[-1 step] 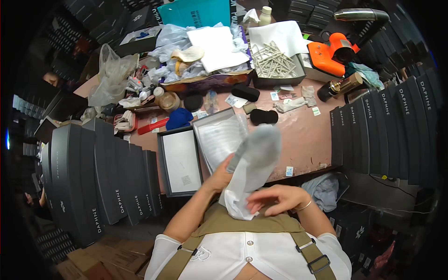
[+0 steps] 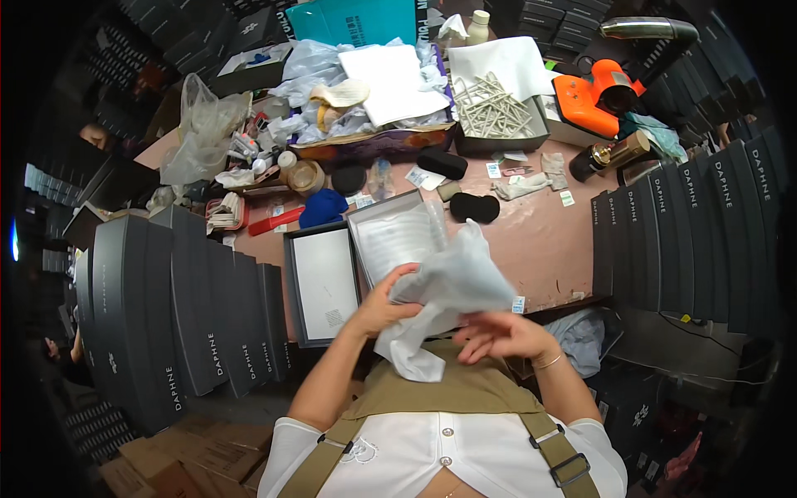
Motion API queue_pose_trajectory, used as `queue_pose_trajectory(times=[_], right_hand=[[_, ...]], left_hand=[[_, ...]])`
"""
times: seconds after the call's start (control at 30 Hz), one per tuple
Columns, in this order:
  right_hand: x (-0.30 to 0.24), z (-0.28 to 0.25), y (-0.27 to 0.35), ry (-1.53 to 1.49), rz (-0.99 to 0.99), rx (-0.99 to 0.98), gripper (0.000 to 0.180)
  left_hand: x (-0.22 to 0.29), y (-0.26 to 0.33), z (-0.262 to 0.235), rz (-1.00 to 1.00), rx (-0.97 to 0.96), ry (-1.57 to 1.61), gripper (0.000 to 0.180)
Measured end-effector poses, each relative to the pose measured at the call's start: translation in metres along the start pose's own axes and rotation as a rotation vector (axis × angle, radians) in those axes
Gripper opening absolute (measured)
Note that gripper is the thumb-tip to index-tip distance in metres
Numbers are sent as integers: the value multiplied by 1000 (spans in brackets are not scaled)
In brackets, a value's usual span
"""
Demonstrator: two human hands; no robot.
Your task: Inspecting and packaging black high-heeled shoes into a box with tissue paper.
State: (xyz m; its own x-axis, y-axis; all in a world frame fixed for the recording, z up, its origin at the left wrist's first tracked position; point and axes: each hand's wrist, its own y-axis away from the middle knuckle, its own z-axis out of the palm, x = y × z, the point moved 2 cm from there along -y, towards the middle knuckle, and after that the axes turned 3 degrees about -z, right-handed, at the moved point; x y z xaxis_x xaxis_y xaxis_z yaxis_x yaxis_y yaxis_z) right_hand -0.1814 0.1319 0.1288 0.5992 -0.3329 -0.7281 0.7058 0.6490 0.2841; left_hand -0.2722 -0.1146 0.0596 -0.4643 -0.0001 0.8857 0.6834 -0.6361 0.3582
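A pale wrapped bundle [image 2: 458,278] is gripped by the left hand [image 2: 386,307]; the right hand [image 2: 508,338] is held loosely spread at its five o'clock, a grey box [image 2: 386,204] at ten.

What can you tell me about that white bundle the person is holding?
The white bundle looks like thin, soft, creased paper or cloth, slightly blurred; whether anything is inside cannot be told. Its upper end rises to a peak, and a loose flap hangs toward the olive apron. The left hand holds its left side; the right hand is at its lower right edge, contact unclear.
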Motion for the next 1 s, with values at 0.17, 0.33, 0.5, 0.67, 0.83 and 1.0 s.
queue_pose_trajectory(times=[0.17, 0.33, 0.5, 0.67, 0.83, 1.0], right_hand=[[24, 1, -40, 261, 11, 192, 43], [8, -24, -49, 834, -47, 600, 33], [6, -7, -68, 1036, -328, 298, 81], [93, -58, -153, 1316, -203, 639, 67], [38, -85, -116, 1057, -124, 642, 44], [118, -171, -103, 652, 188, 764, 33]], left_hand=[[32, -5, -51, 161, 438, -365, 72], [38, -18, -88, 201, 363, -524, 61], [30, -27, -90, 113, 343, -225, 72], [-67, -88, -34, 68, 759, -95, 71], [-106, -54, -22, 267, 791, 170, 65], [-99, 18, -70, 50, 1029, -722, 43]])
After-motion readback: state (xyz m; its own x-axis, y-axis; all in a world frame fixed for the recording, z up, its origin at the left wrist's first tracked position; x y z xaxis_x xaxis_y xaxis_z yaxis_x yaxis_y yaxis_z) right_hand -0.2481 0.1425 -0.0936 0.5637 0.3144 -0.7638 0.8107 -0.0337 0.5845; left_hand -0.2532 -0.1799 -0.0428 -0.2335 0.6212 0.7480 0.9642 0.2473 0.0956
